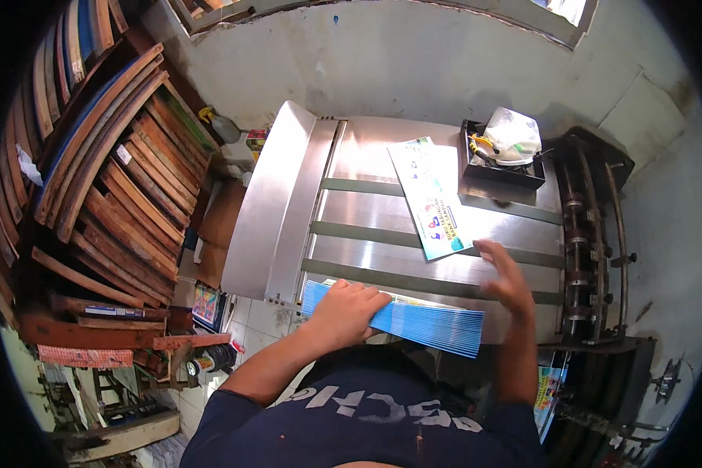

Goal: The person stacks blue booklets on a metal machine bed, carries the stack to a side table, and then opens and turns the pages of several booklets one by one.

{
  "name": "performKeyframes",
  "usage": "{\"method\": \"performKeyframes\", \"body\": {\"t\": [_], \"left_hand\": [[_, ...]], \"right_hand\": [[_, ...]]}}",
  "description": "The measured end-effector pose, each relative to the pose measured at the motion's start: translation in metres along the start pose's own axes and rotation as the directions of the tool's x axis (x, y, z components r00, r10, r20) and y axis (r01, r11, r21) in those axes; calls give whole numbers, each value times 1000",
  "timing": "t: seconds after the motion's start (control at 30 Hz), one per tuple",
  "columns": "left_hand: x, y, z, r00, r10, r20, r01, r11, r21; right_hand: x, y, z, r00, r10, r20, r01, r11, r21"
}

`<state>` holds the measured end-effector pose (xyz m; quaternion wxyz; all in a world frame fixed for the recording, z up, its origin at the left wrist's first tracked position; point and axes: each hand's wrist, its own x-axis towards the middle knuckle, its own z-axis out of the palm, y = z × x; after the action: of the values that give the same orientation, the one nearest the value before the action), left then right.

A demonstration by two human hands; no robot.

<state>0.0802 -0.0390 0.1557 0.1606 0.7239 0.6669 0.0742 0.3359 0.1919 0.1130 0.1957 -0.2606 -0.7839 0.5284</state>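
Observation:
My left hand [349,310] is wrapped over a thick stack of blue-edged booklets [433,325], pressing it at the near edge of a metal machine table [359,209]. The stack lies slanted, its many blue edges facing me. Raised over the table to the right, my right hand [507,277] is slightly blurred, its fingers apart and nothing visible in it. Just left of those fingertips lies a single printed booklet [431,199], white with coloured pictures and a blue-green border, flat across the green belts [366,230].
A black tray [501,178] with a white bundle and yellow-handled pliers [482,143] sits at the table's far right. Rollers on rods [576,242] run along the right end. To the left, a tilted metal plate [261,207] stands beside racks of wooden frames [132,187].

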Motion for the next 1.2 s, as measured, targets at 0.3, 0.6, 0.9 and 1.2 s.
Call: {"method": "performKeyframes", "body": {"t": [0.3, 0.6, 0.9, 1.2], "left_hand": [[13, 1, -3, 1000, 1, 21, -1, 1000, -17], [-41, -70, 6, 952, -307, 10, 275, 837, -474], [-64, -61, 75, 869, -466, -167, 89, 479, -873], [-78, -88, 99, 817, -534, -219, 47, 441, -896]], "right_hand": [[-80, -72, 47, 991, 39, 131, 54, 766, -641], [-93, -38, 39, 997, -28, 69, 54, 905, -422], [-115, 29, 90, 964, -100, -245, 115, 992, 47], [-105, 31, 97, 918, -102, -383, 109, 994, -5]]}}
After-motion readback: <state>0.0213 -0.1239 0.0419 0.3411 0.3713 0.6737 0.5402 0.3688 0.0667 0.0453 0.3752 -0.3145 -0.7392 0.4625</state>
